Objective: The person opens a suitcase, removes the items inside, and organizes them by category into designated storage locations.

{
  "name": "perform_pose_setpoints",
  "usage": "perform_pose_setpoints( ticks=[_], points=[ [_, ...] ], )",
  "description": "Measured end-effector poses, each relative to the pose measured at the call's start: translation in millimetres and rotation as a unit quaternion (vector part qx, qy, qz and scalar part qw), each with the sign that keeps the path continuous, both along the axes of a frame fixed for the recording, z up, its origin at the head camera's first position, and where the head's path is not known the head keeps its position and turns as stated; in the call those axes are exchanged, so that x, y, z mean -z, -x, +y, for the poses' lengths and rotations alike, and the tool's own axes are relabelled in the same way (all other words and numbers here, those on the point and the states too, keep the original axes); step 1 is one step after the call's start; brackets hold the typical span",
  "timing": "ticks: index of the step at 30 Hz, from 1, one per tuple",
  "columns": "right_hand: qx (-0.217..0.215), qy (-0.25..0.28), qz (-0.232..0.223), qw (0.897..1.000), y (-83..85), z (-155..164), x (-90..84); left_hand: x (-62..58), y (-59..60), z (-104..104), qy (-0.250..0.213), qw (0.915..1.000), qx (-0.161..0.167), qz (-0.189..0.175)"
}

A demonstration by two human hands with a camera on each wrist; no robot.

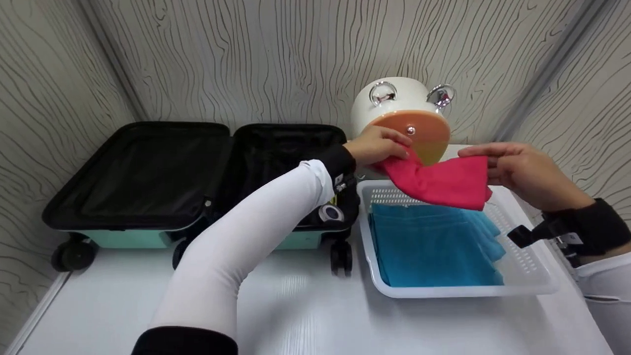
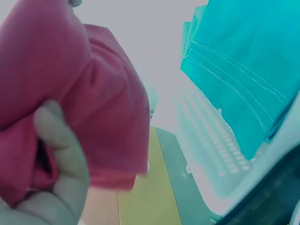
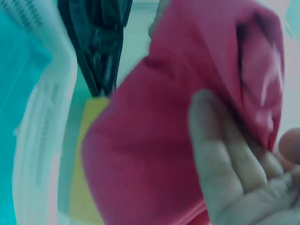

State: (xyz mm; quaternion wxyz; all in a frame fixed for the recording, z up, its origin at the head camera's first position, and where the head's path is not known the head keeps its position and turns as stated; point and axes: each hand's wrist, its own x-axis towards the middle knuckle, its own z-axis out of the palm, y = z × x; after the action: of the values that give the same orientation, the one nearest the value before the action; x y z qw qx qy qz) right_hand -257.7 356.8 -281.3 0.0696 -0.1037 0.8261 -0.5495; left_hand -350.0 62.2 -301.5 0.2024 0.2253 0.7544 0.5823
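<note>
— Cloth first: where is the red cloth (image 1: pixel 438 182) found?

— It is held in the air above the far end of the white basket (image 1: pixel 537 276), stretched between both hands, just in front of the white pot (image 1: pixel 394 106) with its orange lid (image 1: pixel 419 135).

— How is it gripped?

— One end is bunched inside the curled fingers of the left hand (image 1: pixel 377 145); the other end is pinched between the thumb and fingers of the right hand (image 1: pixel 517 172).

— What is seen beneath it?

— Folded blue towels (image 1: pixel 434 246) are laid flat in the basket, which is set on the white bench (image 1: pixel 296 305).

— And to the left?

— An open suitcase (image 1: pixel 197 177) with a black lining and teal shell is laid on the bench, just beside the basket.
</note>
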Motion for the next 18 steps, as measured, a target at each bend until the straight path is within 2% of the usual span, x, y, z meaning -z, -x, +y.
perform_pose_setpoints(
  ticks=[2, 4, 7, 11, 14, 16, 18],
  points=[
    [0.003, -0.109, 0.025, 0.994, -5.6, 4.8, -1.6, -1.2, -2.9, 8.6, 0.028, 0.9992, 0.026, -0.015],
    [0.007, -0.213, 0.052, 0.976, -10.6, 7.2, -2.5, -2.0, -6.5, 17.4, 0.050, 0.9968, 0.053, -0.033],
    [0.021, -0.288, 0.082, 0.954, -18.7, 7.0, -3.1, -0.4, -11.1, 30.2, 0.059, 0.9926, 0.099, -0.038],
    [0.029, -0.355, 0.158, 0.921, -31.2, 2.9, -2.0, 4.2, -12.8, 44.9, 0.071, 0.9842, 0.162, 0.007],
    [-0.019, -0.407, 0.184, 0.895, -35.1, -7.2, 6.3, 12.8, -11.6, 48.3, 0.122, 0.9764, 0.172, 0.049],
    [-0.083, -0.422, 0.173, 0.886, -35.1, -15.7, 17.6, 22.6, -11.3, 47.6, 0.180, 0.9661, 0.167, 0.081],
    [-0.149, -0.422, 0.121, 0.886, -34.6, -25.7, 31.5, 34.2, -11.7, 45.4, 0.240, 0.9528, 0.151, 0.109]
  ],
)
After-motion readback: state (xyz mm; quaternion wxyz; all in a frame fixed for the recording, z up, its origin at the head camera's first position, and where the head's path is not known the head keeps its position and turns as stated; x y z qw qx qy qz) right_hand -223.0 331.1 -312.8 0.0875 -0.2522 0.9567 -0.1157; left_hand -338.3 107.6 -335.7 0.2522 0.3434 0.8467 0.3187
